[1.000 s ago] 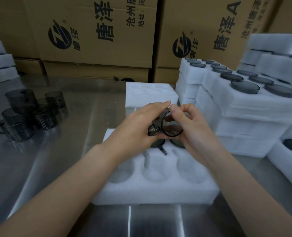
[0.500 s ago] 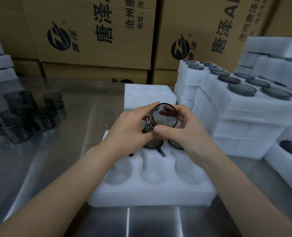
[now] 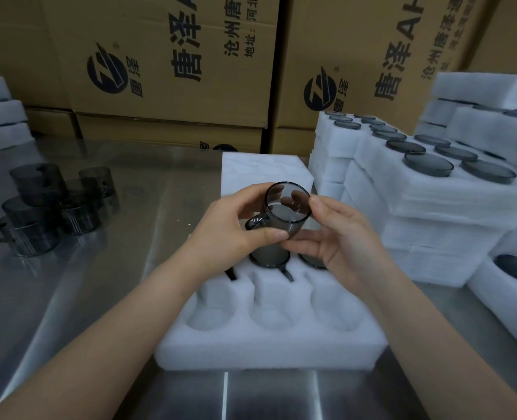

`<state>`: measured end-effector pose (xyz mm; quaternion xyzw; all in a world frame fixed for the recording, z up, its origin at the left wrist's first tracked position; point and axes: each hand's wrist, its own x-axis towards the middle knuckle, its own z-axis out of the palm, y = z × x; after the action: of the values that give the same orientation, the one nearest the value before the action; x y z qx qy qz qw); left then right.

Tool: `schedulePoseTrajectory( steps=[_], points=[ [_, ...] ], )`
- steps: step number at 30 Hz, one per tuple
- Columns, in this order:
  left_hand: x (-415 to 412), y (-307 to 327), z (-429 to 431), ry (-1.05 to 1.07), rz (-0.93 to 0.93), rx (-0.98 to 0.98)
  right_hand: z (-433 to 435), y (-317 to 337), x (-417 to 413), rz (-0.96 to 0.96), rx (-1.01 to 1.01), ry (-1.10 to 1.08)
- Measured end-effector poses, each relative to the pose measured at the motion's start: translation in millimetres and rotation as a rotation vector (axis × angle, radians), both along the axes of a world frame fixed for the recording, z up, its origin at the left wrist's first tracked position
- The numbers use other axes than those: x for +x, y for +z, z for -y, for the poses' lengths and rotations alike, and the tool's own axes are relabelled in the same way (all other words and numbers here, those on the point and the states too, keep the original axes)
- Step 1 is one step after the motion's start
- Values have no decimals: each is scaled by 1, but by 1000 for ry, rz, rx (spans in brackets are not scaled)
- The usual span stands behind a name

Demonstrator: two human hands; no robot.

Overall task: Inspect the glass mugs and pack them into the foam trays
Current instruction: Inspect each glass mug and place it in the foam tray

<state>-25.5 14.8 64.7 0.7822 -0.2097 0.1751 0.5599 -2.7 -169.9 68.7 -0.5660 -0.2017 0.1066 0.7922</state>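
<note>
A smoky grey glass mug (image 3: 284, 212) is held above the white foam tray (image 3: 269, 338), nearly upright with its mouth tipped toward me and its handle to the left. My left hand (image 3: 230, 225) grips it by the handle side, thumb across the lower wall. My right hand (image 3: 339, 234) pinches its rim and cradles its right side. Two mugs sit in the tray's far pockets (image 3: 269, 256), partly hidden by my hands. The three near pockets are empty.
Several loose grey mugs (image 3: 42, 207) stand on the steel table at the left. Stacked foam trays filled with mugs (image 3: 427, 183) rise at the right. An empty foam block (image 3: 263, 174) lies behind the tray. Cardboard boxes (image 3: 175, 71) wall the back.
Both hands have turned the mug from lying on its side with the mouth facing me to nearly upright, and lifted it slightly.
</note>
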Motion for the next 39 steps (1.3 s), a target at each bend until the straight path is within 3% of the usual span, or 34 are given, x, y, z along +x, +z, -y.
schedulePoseTrajectory(
  steps=[7,14,19,26,31,39],
  points=[
    [-5,1,3,68,194,251,-5,-3,0,15,15,-79],
    [-7,-1,6,138,371,468,-10,-7,0,123,-217,-267],
    [-6,-1,8,215,462,561,-13,-10,-1,246,-299,-239],
    [-8,2,8,205,306,308,-11,-4,-3,233,-169,-115],
    [-9,1,6,128,171,-47,-4,1,-1,147,-73,21],
    [-9,3,4,65,88,97,-5,-1,-2,268,-178,-67]
  ],
)
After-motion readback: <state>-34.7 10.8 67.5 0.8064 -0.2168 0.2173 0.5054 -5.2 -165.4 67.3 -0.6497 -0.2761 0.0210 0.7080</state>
